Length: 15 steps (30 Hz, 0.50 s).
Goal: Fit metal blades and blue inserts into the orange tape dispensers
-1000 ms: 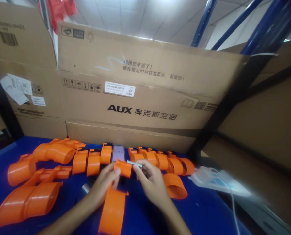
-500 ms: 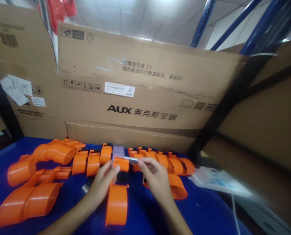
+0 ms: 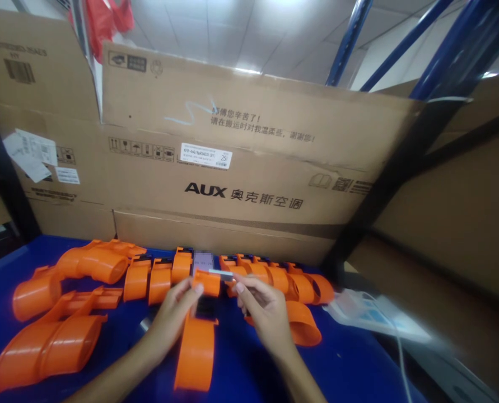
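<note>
- Above the blue table (image 3: 249,372), the left hand (image 3: 174,309) pinches an orange part (image 3: 208,284) between thumb and fingers.
- Just beside it, the right hand (image 3: 266,307) has thumb and fingertips closed on a thin, pale strip (image 3: 221,274), its far end at the part's top.
- Below the left hand: a smooth, glossy orange ring (image 3: 195,354); the join is hidden.
- Behind: flat, creased brown cardboard (image 3: 249,173).
</note>
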Each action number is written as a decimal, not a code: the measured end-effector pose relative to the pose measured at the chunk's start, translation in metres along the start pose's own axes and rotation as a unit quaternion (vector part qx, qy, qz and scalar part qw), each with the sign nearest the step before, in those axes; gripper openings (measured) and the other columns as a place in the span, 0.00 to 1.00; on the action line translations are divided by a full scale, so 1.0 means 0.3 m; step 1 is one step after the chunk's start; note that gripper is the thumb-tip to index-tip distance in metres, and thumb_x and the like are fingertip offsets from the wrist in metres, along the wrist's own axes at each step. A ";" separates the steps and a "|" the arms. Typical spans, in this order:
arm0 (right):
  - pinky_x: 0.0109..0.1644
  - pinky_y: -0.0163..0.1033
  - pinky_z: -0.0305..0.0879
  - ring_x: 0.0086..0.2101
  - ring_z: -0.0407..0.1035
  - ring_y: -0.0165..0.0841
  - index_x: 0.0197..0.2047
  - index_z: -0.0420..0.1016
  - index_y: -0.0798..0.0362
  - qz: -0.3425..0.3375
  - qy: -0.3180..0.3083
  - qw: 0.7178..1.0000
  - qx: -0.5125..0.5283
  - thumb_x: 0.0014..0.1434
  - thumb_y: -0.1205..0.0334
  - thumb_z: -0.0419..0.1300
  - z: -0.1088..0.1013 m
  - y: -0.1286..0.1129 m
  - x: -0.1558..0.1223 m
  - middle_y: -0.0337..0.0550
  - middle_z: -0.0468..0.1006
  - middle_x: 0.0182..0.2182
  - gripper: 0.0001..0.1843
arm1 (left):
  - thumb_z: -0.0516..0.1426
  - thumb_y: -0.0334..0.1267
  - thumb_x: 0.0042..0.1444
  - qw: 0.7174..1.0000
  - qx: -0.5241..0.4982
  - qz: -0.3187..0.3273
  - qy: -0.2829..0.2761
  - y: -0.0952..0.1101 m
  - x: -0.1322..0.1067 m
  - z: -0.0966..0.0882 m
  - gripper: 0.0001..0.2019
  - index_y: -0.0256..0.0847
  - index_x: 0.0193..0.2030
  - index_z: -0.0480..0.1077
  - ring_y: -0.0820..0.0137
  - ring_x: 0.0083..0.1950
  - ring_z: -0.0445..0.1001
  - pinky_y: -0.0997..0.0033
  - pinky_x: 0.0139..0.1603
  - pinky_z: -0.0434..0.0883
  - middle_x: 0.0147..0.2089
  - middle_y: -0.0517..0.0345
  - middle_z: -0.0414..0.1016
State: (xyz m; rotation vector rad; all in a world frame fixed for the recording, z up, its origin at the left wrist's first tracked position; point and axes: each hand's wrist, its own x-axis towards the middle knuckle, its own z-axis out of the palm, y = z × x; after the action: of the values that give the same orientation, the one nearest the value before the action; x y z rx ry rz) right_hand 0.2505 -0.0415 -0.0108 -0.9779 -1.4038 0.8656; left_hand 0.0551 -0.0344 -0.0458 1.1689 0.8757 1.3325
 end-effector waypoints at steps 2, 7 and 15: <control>0.23 0.34 0.64 0.23 0.66 0.29 0.45 0.83 0.52 0.001 0.000 1.000 0.007 0.59 0.51 0.67 0.003 0.007 -0.001 0.42 0.78 0.28 0.16 | 0.61 0.53 0.58 1.000 0.001 0.001 -0.004 0.008 -0.003 0.001 0.16 0.41 0.37 0.76 0.70 0.29 0.64 0.73 0.34 0.62 0.28 0.63 0.71; 0.22 0.34 0.63 0.23 0.66 0.29 0.46 0.83 0.52 -0.004 -0.006 1.000 0.005 0.60 0.51 0.66 0.008 0.017 -0.003 0.42 0.78 0.28 0.16 | 0.60 0.51 0.59 1.000 -0.001 0.000 -0.020 0.025 -0.007 0.005 0.14 0.42 0.41 0.76 0.66 0.38 0.70 0.70 0.42 0.66 0.36 0.59 0.77; 0.24 0.34 0.63 0.23 0.65 0.29 0.46 0.84 0.51 -0.021 -0.037 0.999 -0.009 0.61 0.53 0.65 0.038 0.010 -0.019 0.39 0.76 0.27 0.14 | 0.61 0.51 0.59 0.999 0.007 0.021 -0.039 0.034 -0.024 0.028 0.15 0.42 0.44 0.77 0.69 0.26 0.63 0.71 0.36 0.64 0.21 0.66 0.64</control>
State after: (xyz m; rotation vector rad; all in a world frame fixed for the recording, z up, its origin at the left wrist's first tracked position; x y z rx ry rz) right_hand 0.2394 -0.0452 -0.0164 -0.9360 -1.4921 0.8668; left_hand 0.0599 -0.0439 -0.0352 1.2483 0.8101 1.3078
